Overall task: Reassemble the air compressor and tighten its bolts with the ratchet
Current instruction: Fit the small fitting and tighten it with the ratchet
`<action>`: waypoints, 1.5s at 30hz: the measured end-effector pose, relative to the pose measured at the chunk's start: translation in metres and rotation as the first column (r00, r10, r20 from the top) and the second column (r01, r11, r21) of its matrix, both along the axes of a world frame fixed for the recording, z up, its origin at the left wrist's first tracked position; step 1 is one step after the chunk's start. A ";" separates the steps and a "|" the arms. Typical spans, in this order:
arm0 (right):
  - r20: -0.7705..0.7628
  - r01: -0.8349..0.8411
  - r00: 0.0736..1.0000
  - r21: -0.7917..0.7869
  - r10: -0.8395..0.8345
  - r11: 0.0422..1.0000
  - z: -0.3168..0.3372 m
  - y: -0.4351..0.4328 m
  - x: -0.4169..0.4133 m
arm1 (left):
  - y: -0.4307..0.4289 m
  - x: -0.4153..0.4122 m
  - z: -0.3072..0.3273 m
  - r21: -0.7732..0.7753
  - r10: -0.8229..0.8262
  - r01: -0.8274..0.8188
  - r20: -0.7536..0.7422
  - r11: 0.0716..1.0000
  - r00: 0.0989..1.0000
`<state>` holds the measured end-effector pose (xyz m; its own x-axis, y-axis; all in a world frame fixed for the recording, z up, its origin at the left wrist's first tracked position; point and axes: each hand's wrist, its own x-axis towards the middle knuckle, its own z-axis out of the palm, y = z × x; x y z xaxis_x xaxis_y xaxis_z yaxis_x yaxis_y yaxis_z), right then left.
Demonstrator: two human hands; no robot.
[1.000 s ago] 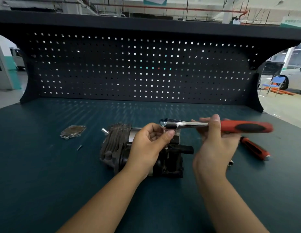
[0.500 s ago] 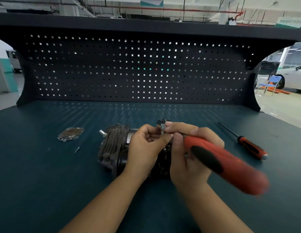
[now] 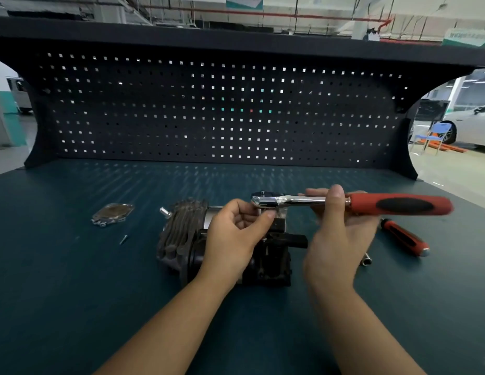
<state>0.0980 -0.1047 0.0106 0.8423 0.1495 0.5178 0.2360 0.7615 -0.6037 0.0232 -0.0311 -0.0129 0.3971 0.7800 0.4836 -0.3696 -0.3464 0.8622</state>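
The dark air compressor [image 3: 181,239] with grey ribbed fins lies on the bench in the middle. Above it a ratchet [image 3: 287,200] with a chrome head and red-and-black handle points to the right, its head over the compressor's top. My right hand [image 3: 336,234] pinches the chrome shank between thumb and fingers. My left hand [image 3: 236,234] is curled just under the ratchet head, fingertips at the socket; what it pinches is hidden. A metal cover plate [image 3: 112,213] and a loose screw [image 3: 123,239] lie to the left.
A red-handled screwdriver [image 3: 405,236] lies to the right of the compressor, with a small socket [image 3: 367,259] near it. A black pegboard [image 3: 222,109] closes the back of the blue-green bench [image 3: 73,293].
The ratchet handle swung from pointing toward me back out to the right, as it was a second ago. My left hand stayed at the ratchet head.
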 end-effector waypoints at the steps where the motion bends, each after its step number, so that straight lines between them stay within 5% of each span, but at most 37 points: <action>1: 0.097 0.082 0.992 0.023 -0.084 0.996 -0.001 0.000 -0.005 | 0.000 0.000 0.000 -0.003 0.000 0.000 -0.001 1.000 1.000; 3: 0.321 0.211 0.921 0.067 -0.222 0.975 -0.001 -0.005 -0.004 | 0.000 0.001 0.002 -0.026 -0.015 0.015 0.006 1.000 1.000; 6: 0.698 0.352 0.649 0.078 -0.304 0.933 -0.009 -0.009 0.001 | -0.001 0.002 0.002 -0.062 -0.032 0.034 0.038 0.997 0.999; 11: 0.684 0.285 0.672 0.116 -0.285 0.951 -0.013 -0.002 -0.010 | 0.002 0.000 0.001 -0.072 -0.051 0.053 0.025 0.996 0.998; 14: 0.469 0.181 0.864 0.056 -0.185 0.982 -0.008 -0.003 -0.001 | 0.004 0.000 0.001 -0.103 -0.067 0.068 0.014 0.992 0.998; 17: 0.021 -0.062 0.998 -0.062 0.064 0.996 -0.001 -0.001 0.016 | 0.004 -0.002 0.000 -0.093 -0.077 0.078 0.008 0.993 0.997; 20: -0.410 -0.430 0.826 -0.013 0.387 0.903 0.002 0.002 0.031 | 0.002 -0.002 0.002 -0.081 -0.108 0.108 0.004 0.991 0.994; 22: -0.454 -0.492 0.774 0.009 0.442 0.871 0.003 0.001 0.033 | 0.002 -0.001 0.002 -0.075 -0.102 0.100 -0.017 0.992 0.995; 26: -0.148 -0.251 0.959 -0.037 0.243 0.967 0.001 -0.002 0.014 | 0.004 -0.001 -0.004 -0.073 -0.047 0.045 -0.029 0.996 0.998; 29: 0.143 -0.010 0.990 0.029 0.005 1.000 -0.003 -0.001 0.001 | 0.005 0.000 -0.002 -0.032 -0.039 0.038 -0.015 0.999 0.999; 33: 0.629 0.212 0.730 0.164 -0.268 0.963 -0.006 -0.003 -0.013 | 0.005 0.001 0.001 -0.032 -0.088 0.089 0.026 0.996 0.996; 37: 0.707 0.136 0.680 0.139 -0.194 0.981 -0.009 -0.002 -0.013 | 0.005 0.001 0.000 -0.030 -0.108 0.109 0.030 0.994 0.994; 40: 0.530 0.055 0.844 0.075 -0.086 0.996 -0.005 -0.004 -0.008 | 0.007 0.001 0.000 -0.049 -0.078 0.078 0.003 0.996 0.997; 42: 0.244 0.027 0.969 -0.013 -0.023 1.000 -0.002 -0.004 0.003 | 0.008 0.000 -0.002 -0.050 -0.067 0.065 -0.039 0.997 0.997; 43: 0.053 -0.067 0.996 -0.045 0.070 0.997 0.000 -0.003 0.009 | 0.008 -0.001 -0.003 -0.054 -0.068 0.065 -0.048 0.996 0.997; 45: -0.272 -0.346 0.901 0.018 0.337 0.938 0.003 -0.001 0.020 | 0.008 -0.001 -0.003 -0.066 -0.080 0.077 -0.045 0.995 0.996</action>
